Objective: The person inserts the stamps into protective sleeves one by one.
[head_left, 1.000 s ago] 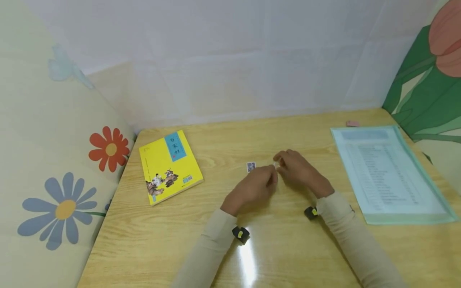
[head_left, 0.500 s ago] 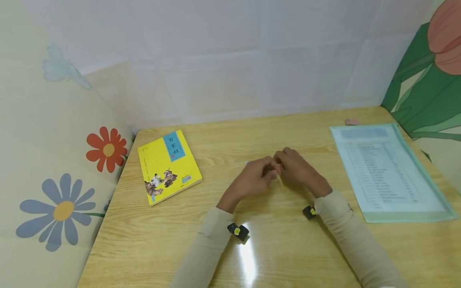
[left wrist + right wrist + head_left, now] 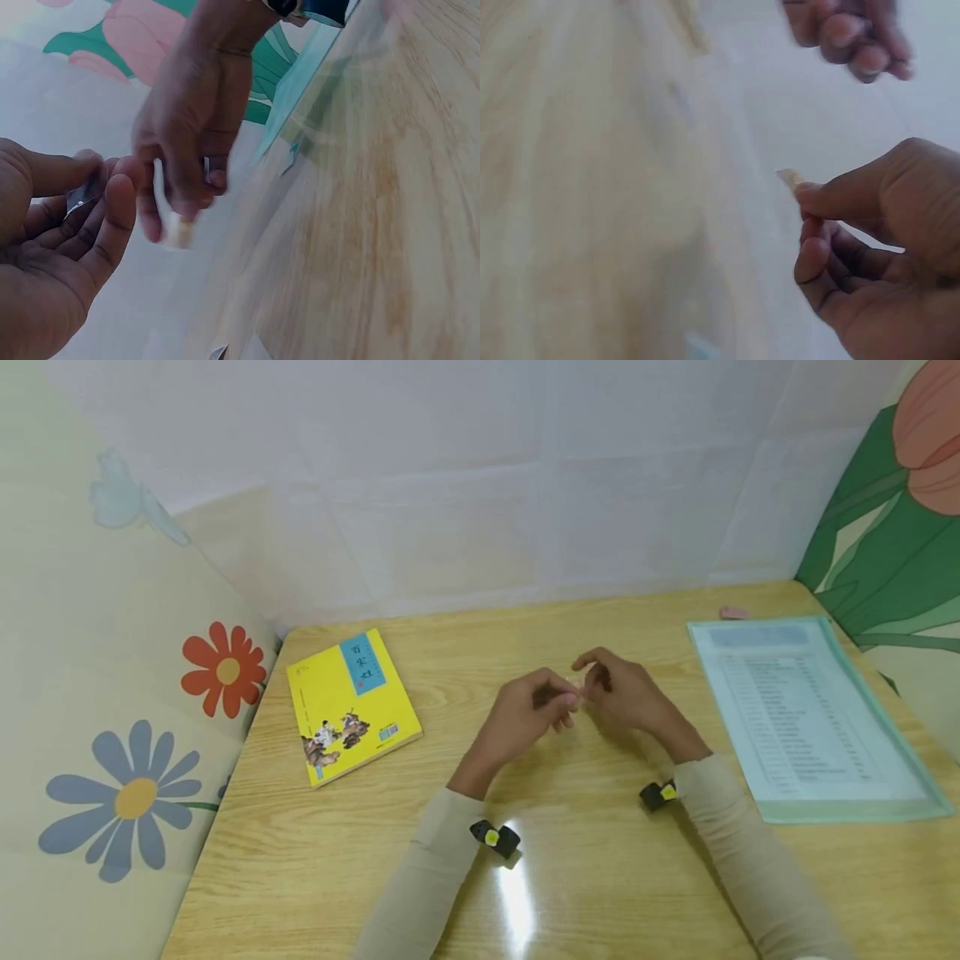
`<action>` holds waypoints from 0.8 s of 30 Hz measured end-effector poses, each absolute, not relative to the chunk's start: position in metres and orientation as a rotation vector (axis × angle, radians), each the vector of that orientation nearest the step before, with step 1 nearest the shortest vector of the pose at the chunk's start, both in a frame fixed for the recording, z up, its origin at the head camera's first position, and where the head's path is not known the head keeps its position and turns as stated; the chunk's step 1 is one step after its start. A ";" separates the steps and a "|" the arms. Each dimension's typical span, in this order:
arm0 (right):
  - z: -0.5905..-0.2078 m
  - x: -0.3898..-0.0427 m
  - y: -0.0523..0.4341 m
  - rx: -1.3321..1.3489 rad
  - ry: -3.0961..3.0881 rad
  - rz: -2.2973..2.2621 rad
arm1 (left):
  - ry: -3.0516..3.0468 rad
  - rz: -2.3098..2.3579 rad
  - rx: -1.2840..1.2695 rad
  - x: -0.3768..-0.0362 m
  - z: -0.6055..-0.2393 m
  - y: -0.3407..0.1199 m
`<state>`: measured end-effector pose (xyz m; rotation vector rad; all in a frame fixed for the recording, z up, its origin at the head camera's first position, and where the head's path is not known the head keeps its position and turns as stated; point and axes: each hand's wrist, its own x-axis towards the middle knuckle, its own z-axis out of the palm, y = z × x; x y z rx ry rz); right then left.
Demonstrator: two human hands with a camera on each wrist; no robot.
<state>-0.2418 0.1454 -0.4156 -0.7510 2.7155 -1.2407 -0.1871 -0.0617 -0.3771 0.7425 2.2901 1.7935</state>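
At the near side of the desk (image 3: 585, 893), a left sleeve (image 3: 427, 877) and a right sleeve (image 3: 750, 860) extend forward, with a black wrist camera (image 3: 495, 838) beside each cuff. Beyond the cuffs, over the middle of the desk, the left hand (image 3: 517, 714) and right hand (image 3: 628, 697) face each other. Left grip: thumb and fingers curled about a dark glossy piece (image 3: 84, 193). Right grip: thumb and finger pinching a small pale piece (image 3: 789, 177), one end protruding. Motion blur prevents further identification; contact between the two hands cannot be confirmed. Status, by judgement: handling is in progress. Completed: both pieces are held clear of the desk. Outstanding: neither piece is released or set down. To the left, a yellow book (image 3: 356, 706) lies flat; to the right, a green-edged folder (image 3: 855, 812) with a printed sheet (image 3: 810, 718) lies flat. Neither is touched. Just behind the folder, a small pink block (image 3: 733, 612) rests on the desk. Farthest away, a white cloth backdrop (image 3: 450, 510) rises, flanked by flower-patterned panels (image 3: 67, 635).
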 end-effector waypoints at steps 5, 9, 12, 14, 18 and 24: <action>-0.389 -0.236 0.153 -0.817 2.701 -1.553 | 2.291 1.899 0.720 -0.185 -0.364 -0.065; -0.372 -0.227 0.153 -0.778 2.677 -1.631 | 2.315 1.969 0.668 -0.186 -0.362 -0.069; -0.361 -0.219 0.149 -0.733 2.602 -1.688 | 2.250 2.046 0.642 -0.187 -0.365 -0.071; -0.352 -0.212 0.145 -0.713 2.545 -1.741 | 2.170 2.098 0.634 -0.187 -0.366 -0.071; -0.339 -0.202 0.137 -0.750 2.552 -1.769 | 2.064 2.172 0.659 -0.190 -0.368 -0.069; -0.330 -0.192 0.127 -0.764 2.623 -1.793 | 2.017 2.218 0.675 -0.191 -0.367 -0.067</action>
